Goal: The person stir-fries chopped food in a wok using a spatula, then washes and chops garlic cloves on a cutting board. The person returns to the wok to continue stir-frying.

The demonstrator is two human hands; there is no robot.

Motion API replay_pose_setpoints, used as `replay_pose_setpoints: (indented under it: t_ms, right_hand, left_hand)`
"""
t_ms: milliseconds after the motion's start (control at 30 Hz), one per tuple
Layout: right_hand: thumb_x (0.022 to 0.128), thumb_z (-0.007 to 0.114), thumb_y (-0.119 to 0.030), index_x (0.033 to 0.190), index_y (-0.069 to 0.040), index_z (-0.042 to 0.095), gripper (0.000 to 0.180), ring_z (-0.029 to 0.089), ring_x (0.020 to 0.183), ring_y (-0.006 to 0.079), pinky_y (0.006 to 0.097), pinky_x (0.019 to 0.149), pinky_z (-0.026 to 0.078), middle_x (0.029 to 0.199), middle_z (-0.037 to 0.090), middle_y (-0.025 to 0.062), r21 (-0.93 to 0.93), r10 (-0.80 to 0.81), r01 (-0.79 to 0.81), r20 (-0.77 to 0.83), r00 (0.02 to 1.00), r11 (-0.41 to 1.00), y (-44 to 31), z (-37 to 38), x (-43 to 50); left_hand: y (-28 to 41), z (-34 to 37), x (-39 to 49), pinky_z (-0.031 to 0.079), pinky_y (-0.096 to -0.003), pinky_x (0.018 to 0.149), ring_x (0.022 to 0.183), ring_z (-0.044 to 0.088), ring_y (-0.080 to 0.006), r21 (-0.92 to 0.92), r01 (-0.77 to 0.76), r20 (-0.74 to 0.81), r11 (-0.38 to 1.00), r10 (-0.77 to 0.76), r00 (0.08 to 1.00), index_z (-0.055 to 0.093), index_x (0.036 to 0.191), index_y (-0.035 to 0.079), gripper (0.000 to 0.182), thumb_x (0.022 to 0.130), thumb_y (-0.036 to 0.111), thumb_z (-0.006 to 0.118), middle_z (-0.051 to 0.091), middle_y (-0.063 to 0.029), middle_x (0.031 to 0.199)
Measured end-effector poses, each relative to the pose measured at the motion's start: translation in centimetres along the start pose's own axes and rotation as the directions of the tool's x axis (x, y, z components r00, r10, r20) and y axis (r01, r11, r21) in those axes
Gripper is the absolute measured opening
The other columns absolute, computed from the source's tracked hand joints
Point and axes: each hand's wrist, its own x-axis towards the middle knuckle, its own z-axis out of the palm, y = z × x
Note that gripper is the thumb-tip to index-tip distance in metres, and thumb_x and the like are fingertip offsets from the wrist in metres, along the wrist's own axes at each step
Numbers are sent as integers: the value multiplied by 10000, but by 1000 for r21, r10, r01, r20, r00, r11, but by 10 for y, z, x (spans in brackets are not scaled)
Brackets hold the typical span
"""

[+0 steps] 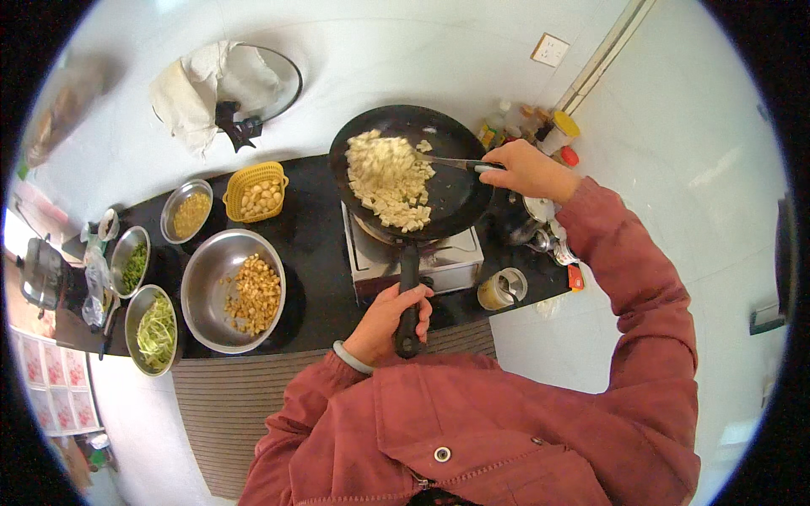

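My left hand (393,322) grips the black handle (409,272) of a dark frying pan (459,136), which sits over a portable gas stove (455,256). In my right hand (528,171) is a spatula (446,161) with a metal shaft and a dark grip. Its blade end is hidden among pale diced pieces (395,209), perhaps tofu, that fill the pan's left half. The upper part of that heap (383,158) is blurred. On the pan's right side, bare black surface shows.
Left of the stove stand a large steel bowl (205,303) of browned dice, a yellow basket (255,171) of garlic cloves, and several small bowls, one with shredded greens (156,332). A jar (501,290) with a spoon is at the right. Bottles (497,126) line the wall. A glass lid (285,82) hangs there.
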Motion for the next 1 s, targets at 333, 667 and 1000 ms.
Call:
replay_pose_setpoints:
  t_ms: [333,667,1000]
  right_hand:
    - [826,673,-303,723,29,676,348,624,561,349,447,544,501,628,639,201,-388,137,-91,92,986,917,8,-64,-28]
    - [883,665,-314,815,-32,671,290,490,475,170,317,459,421,573,526,83,186,133,-219,389,912,958,37,-3,16]
    - [894,643,-329,824,-9,689,330,663,782,414,500,697,532,778,672,216,-459,5,-3,3,1000,888,-37,-35,-36]
  left_hand:
    - [-5,-5,4,505,-317,519,575,561,-146,28,-49,12,998,49,999,525,1098,9,270,1022,266,556,566,-48,753]
    - [-7,-1,2,483,-306,509,562,538,-139,-2,-61,-29,998,61,998,523,1083,17,252,1024,260,550,561,-48,751]
    - [-6,1,3,485,-320,516,562,530,-145,60,-58,-24,997,59,998,518,1085,12,252,1036,260,512,544,-45,737]
